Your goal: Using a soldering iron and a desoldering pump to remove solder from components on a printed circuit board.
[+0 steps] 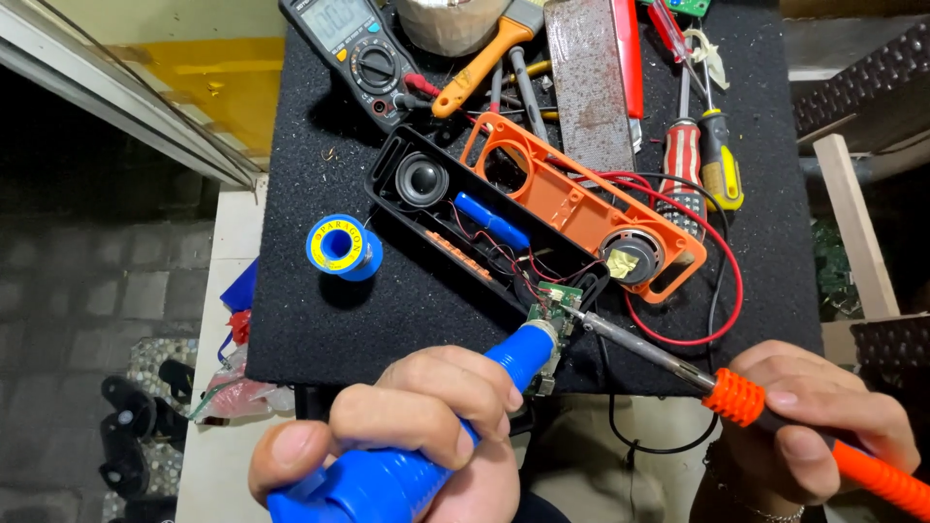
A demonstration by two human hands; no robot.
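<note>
The left hand [407, 426] was wrapped tight around a blue desoldering pump [436, 426], its tip touching a small green circuit board [552, 324]. The right hand [814, 426], at 3 o'clock from the left, pinched an orange-handled soldering iron [678, 366], its tip on the board. At 12 o'clock of the board lay the open black speaker shell [387, 184], holding a round speaker [422, 180], a blue battery cell [492, 221] and wires.
</note>
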